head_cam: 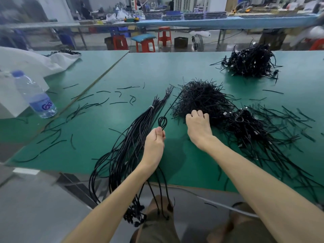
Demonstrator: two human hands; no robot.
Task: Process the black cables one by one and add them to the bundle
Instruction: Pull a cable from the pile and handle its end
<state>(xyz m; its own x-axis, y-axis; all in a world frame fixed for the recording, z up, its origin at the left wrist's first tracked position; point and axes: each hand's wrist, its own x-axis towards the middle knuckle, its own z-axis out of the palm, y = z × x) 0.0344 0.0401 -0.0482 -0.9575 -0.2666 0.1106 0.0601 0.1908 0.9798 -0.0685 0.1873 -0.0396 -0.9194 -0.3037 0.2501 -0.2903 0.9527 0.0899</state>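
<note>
My left hand pinches a black cable folded into a small loop above my fingers; its end runs up toward the tie pile. The bundle of long black cables lies left of that hand, bound by a white tie near its top, its ends hanging over the table edge. My right hand reaches into a heap of short black ties with fingers curled; whether it grips a tie is hidden. More black cables lie to the right.
A green table carries scattered black tie scraps. A water bottle stands at the left beside white sheets. A second tangled cable pile sits at the far right. Red stools and benches stand beyond.
</note>
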